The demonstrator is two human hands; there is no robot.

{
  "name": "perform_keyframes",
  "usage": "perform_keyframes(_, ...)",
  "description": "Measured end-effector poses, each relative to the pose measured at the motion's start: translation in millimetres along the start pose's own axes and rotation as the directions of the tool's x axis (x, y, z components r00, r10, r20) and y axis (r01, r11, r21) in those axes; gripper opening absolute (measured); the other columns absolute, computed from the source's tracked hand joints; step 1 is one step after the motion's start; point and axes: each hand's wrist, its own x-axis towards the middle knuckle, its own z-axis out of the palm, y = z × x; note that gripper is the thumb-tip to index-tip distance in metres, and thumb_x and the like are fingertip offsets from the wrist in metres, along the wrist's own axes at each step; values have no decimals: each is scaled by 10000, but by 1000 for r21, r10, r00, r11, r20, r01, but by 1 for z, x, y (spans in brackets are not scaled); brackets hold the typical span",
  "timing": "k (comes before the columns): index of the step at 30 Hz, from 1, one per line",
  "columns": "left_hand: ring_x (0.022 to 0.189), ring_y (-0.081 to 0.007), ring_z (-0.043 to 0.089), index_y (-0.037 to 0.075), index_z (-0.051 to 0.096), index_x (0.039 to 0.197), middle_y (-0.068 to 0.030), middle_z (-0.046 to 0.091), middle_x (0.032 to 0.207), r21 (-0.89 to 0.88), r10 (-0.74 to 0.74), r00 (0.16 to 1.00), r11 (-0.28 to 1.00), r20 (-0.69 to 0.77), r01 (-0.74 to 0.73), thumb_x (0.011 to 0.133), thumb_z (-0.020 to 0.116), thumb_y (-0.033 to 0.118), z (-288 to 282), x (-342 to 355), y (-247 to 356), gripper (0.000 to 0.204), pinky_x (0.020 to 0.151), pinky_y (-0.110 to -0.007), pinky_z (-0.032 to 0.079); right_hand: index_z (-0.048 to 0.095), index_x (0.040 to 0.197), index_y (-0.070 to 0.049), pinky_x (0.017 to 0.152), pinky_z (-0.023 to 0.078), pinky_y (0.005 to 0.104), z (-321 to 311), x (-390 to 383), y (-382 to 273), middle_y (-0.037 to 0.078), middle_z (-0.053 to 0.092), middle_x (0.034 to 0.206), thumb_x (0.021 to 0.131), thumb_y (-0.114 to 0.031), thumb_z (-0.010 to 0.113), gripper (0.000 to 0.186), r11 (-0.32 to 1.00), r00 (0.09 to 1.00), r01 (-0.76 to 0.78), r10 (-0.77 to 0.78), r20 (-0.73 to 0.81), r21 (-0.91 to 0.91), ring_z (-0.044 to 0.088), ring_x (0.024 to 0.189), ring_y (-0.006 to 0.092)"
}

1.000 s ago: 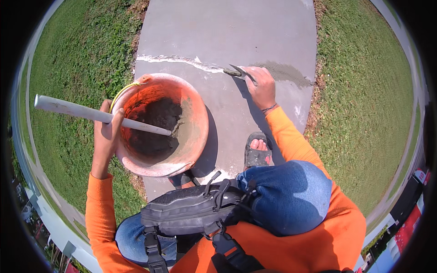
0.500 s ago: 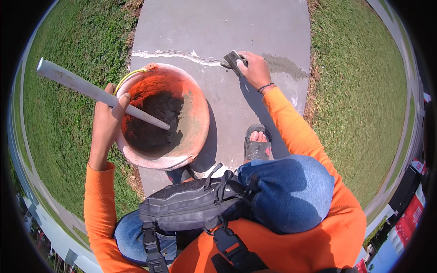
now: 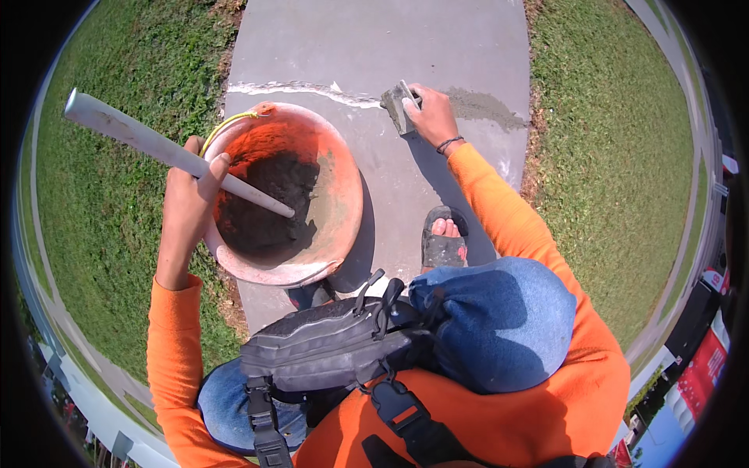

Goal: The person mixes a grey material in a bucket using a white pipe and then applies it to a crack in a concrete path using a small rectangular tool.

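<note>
My left hand (image 3: pixel 189 191) is closed around a pale plastic pipe (image 3: pixel 133 136), at the bucket's left rim. The pipe's lower end rests in the dark wet mortar (image 3: pixel 273 199) inside an orange bucket (image 3: pixel 339 210) whose rim is crusted pale. In my right hand (image 3: pixel 434 115) is a trowel (image 3: pixel 400 108) with a flat rectangular blade, tilted up and smeared with grey mortar. It is over the right end of a whitish crack (image 3: pixel 312 91) running across the concrete path. A damp mortar strip (image 3: pixel 488 108) lies along the crack line to the right of my hand.
Grass (image 3: pixel 608 156) borders the concrete path (image 3: pixel 374 39) on both sides. A yellow cord (image 3: pixel 226 127) is tied at the bucket's upper left rim. My sandalled foot (image 3: pixel 445 238) is right of the bucket, and a black waist bag (image 3: pixel 335 343) lies across my lap.
The trowel has tilted so its mortar-smeared face now shows, and my right hand has shifted slightly left. My left hand keeps its hold on the pipe.
</note>
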Motion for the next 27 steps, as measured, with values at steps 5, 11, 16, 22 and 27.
perform_keyframes(5, 699, -226, 553, -33, 535, 985, -153, 547, 738, -14, 1, 999, 1000, 45, -1, 907, 618, 227, 1, -2, 0, 284, 665, -396, 459, 675, 1045, -19, 842, 518, 435, -16, -7, 0, 221, 696, 965, 854, -173, 627, 250, 982, 979, -185, 188, -76, 43, 668, 922, 380)
perform_keyframes(11, 666, -209, 517, -13, 504, 921, -129, 504, 697, -102, 11, 999, 995, 36, -7, 915, 621, 229, 5, -2, 10, 269, 636, -387, 443, 682, 1071, -48, 835, 520, 432, -9, -10, 7, 169, 703, 976, 871, -190, 632, 250, 997, 991, -77, 75, -115, -10, 672, 921, 353)
perform_keyframes(16, 642, -204, 521, -15, 497, 884, -120, 505, 682, -11, 40, 999, 999, 12, -40, 914, 622, 227, 4, -3, 5, 273, 611, -379, 440, 688, 1092, -94, 850, 518, 424, -24, -13, -9, 87, 690, 1028, 850, -156, 649, 254, 982, 986, 58, -85, -143, -180, 642, 956, 314)
perform_keyframes(22, 639, -201, 525, -12, 497, 888, -119, 510, 683, -73, 6, 999, 997, 53, -2, 910, 623, 224, 3, 0, 7, 268, 605, -378, 439, 700, 1073, -130, 866, 503, 407, -20, -14, -7, 20, 682, 1014, 824, -117, 672, 251, 902, 976, 217, -203, 77, -374, 599, 945, 263)
perform_keyframes(27, 623, -198, 525, -10, 502, 893, -113, 513, 677, -47, 24, 999, 999, 36, -22, 911, 620, 232, 3, 0, 5, 270, 593, -376, 438, 701, 1074, -134, 873, 501, 408, -17, -12, -8, 16, 684, 1026, 831, -121, 671, 245, 901, 977, 215, -195, 90, -376, 600, 943, 260)
